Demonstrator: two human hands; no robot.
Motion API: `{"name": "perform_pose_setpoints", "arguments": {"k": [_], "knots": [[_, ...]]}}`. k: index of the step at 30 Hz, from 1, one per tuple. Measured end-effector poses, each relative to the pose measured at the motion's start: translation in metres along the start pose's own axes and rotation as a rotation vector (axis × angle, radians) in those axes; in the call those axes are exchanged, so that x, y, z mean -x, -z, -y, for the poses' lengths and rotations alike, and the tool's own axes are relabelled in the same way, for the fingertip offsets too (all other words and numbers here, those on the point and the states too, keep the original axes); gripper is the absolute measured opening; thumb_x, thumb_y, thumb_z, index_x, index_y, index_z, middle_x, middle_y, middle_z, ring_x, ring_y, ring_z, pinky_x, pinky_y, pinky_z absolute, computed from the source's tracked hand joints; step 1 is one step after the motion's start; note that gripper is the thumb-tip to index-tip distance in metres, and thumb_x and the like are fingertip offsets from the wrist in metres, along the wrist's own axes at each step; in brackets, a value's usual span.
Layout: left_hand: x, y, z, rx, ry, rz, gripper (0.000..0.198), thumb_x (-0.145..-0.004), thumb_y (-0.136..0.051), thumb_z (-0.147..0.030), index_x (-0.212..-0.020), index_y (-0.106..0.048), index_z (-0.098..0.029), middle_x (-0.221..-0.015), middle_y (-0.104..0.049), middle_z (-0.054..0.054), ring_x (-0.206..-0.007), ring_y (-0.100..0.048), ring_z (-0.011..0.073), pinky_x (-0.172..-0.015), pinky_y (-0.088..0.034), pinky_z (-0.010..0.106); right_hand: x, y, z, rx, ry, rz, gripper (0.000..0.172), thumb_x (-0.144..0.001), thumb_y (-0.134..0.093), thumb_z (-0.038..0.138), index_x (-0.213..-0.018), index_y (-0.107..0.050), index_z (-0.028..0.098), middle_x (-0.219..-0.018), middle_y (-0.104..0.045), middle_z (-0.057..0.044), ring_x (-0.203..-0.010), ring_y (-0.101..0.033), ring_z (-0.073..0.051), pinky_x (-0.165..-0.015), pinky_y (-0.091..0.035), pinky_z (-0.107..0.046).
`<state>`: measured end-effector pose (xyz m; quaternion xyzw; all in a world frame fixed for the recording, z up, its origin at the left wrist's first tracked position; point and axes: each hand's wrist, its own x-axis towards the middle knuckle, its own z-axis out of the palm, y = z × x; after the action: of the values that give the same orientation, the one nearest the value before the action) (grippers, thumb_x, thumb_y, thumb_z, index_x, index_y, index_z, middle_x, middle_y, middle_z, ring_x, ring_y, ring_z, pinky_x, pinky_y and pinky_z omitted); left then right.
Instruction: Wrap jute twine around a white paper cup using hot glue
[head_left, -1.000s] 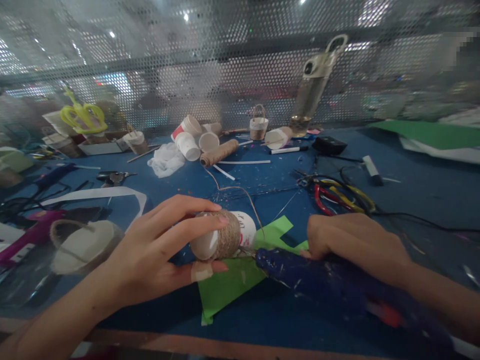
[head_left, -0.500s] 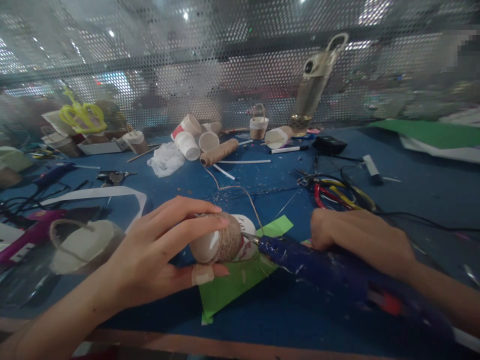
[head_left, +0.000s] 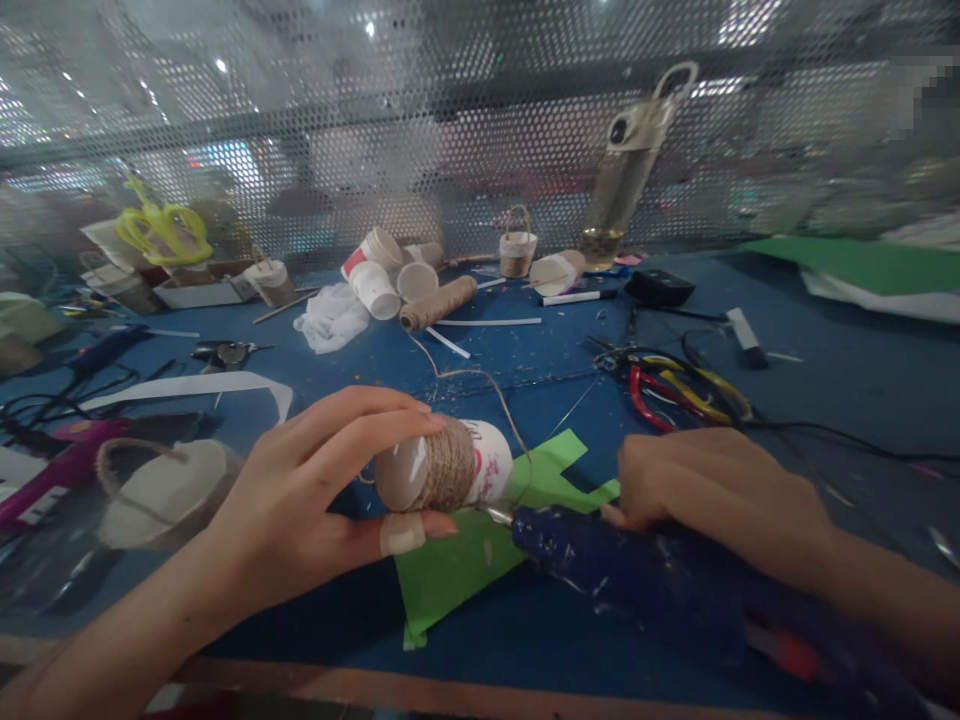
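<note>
My left hand (head_left: 315, 500) grips a small paper cup (head_left: 487, 462) lying on its side, partly wound with brown twine (head_left: 446, 465); a plaster is on my thumb. My right hand (head_left: 712, 490) is closed on a dark blue glue gun (head_left: 600, 555), whose metal nozzle sits just under the cup's wrapped part. Twine runs from the cup back to a spool (head_left: 439, 303). A green paper sheet (head_left: 480, 550) lies beneath the cup and the gun.
Paper cups (head_left: 379, 280), a small twine basket (head_left: 517, 250), white tissue (head_left: 334, 315), pliers with red and yellow handles (head_left: 675, 385), cables, a marker (head_left: 577, 297) and a pink tool (head_left: 52, 470) lie on the blue table. A twine-wrapped cup (head_left: 165, 490) rests at left. A perforated screen (head_left: 480, 150) closes the back.
The glue gun's nozzle went up against the cup's side, then dropped back below it. My left hand lifted and turned the cup slightly.
</note>
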<state>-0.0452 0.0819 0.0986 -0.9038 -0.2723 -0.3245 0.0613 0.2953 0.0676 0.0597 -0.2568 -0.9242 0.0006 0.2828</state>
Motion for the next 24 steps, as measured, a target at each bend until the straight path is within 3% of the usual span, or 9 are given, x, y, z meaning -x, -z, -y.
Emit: {"name": "perform_pose_setpoints", "arguments": {"k": [13, 24], "knots": [[0.0014, -0.0018, -0.0004, -0.02, -0.037, 0.004, 0.046, -0.1, -0.071, -0.056, -0.127, -0.064, -0.019, -0.116, -0.077, 0.012, -0.104, -0.079, 0.0236, -0.089, -0.065, 0.032, -0.0032, -0.006, 0.0078, 0.016, 0.043, -0.022, 0.022, -0.11, -0.039, 0.016, -0.094, -0.042, 0.03, -0.074, -0.053, 0.007, -0.057, -0.051, -0.015, -0.052, -0.032, -0.035], [0.0022, -0.0031, -0.0001, -0.015, -0.028, 0.003, 0.044, -0.1, -0.072, -0.054, -0.128, -0.065, -0.021, -0.116, -0.078, 0.011, -0.104, -0.08, 0.0247, -0.088, -0.067, 0.033, -0.0039, -0.0043, 0.0087, 0.01, 0.049, -0.023, 0.021, -0.108, -0.045, 0.014, -0.094, -0.042, 0.029, -0.074, -0.052, 0.007, -0.058, -0.05, -0.014, -0.053, -0.032, -0.036]]}}
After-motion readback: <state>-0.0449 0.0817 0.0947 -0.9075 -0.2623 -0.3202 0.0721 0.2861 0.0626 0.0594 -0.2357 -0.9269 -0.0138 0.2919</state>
